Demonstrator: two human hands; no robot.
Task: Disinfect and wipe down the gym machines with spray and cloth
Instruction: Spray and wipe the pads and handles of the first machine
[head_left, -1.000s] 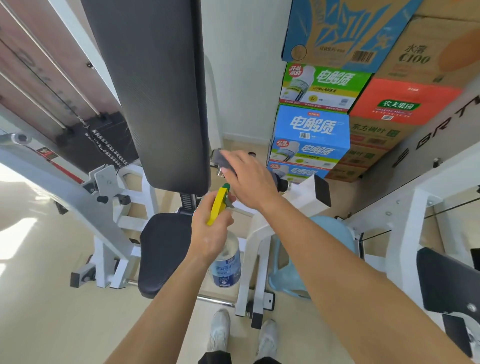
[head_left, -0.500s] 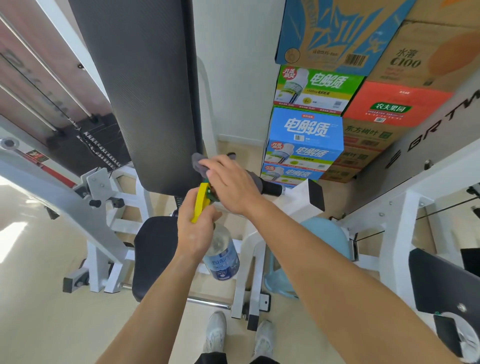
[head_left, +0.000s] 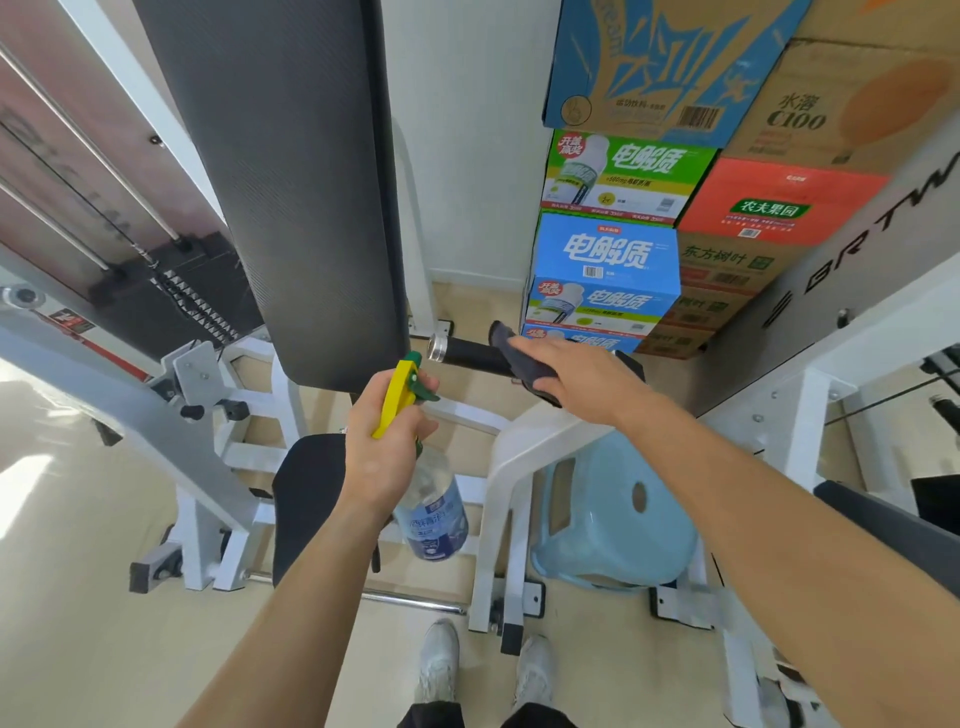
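- The left hand (head_left: 387, 452) grasps the spray bottle (head_left: 436, 519) at its yellow trigger head, near the centre.
- The right hand (head_left: 582, 379) grips the dark cloth (head_left: 500, 335) around the black handle (head_left: 465, 353), just right of the back pad (head_left: 291, 182).

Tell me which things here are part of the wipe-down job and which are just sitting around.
Part of the job:
spray bottle
dark cloth, laid over the black handle
machine back pad
seat pad

Just lying about:
light blue stool
stacked drink cartons
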